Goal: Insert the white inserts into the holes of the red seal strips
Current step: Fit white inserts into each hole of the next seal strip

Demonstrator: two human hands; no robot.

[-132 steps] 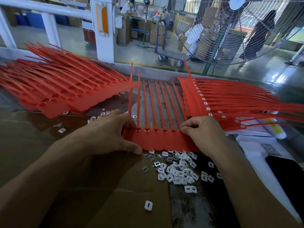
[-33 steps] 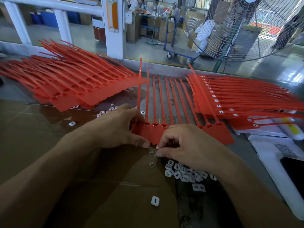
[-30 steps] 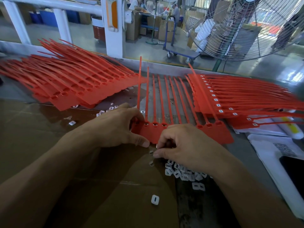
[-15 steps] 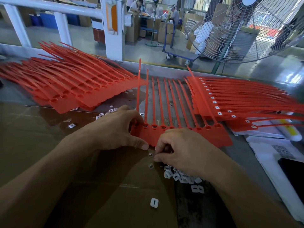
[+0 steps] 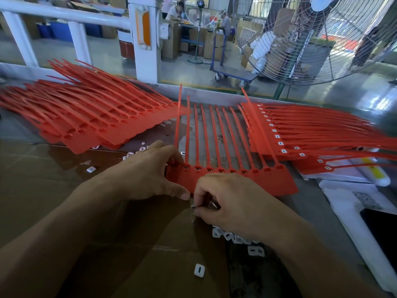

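Your left hand [image 5: 148,175] rests on the left end of the red seal strip sheet [image 5: 247,179] at mid-worktop: the thumb lies along the sheet's near edge and the fingers curl over its top-left corner, so this grip is clamped on the sheet. The sheet lies flat, its tails running toward the far edge of the worktop [image 5: 214,95], with a row of holes just above the tag band.

Your right hand [image 5: 234,205] sits just beside the left thumb, at the sheet's near edge. Its fingers are curled together, pinching a small insert [image 5: 194,207] (only a sliver shows at the fingertips). The rest of the loose white inserts [image 5: 236,237] lie in a heap under and just behind that hand, on the cardboard sheet [image 5: 53,190] near the worktop's front edge; a single insert [image 5: 199,270] lies apart, closer to you.

A stack of unfilled strips [image 5: 86,117] fans across the left side of the worktop. A stack of filled strips [image 5: 311,134] (white inserts visible in the holes) fans across the right side, partly over white paper sheets [image 5: 343,203].
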